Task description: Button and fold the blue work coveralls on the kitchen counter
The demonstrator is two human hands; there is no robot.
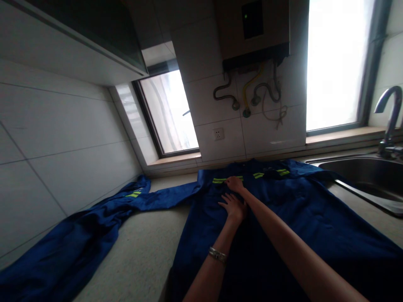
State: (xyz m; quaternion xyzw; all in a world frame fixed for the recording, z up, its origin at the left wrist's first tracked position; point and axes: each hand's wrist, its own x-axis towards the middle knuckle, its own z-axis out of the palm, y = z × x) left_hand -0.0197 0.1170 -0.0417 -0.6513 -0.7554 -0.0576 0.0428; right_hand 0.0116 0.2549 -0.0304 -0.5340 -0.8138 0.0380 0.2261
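A dark blue work jacket (pixel 277 209) with yellow-green reflective stripes lies spread over the counter. My left hand (pixel 233 206), with a bracelet at its wrist, rests on the jacket's chest with its fingers spread. Just above it, my right hand (pixel 234 184) has its fingers drawn together in a pinch on the cloth at a chest stripe. Its fingertips are small and dim in the picture. The right forearm passes close beside the left hand. One jacket sleeve stretches left, and the other reaches the sink's edge.
Another blue garment (pixel 72 239) with a yellow-green stripe lies along the left wall, touching the sleeve. A steel sink (pixel 371 199) with a faucet (pixel 390 113) is at the right. A water heater (pixel 252 31) with hoses hangs above a wall socket (pixel 218 134) on the back wall.
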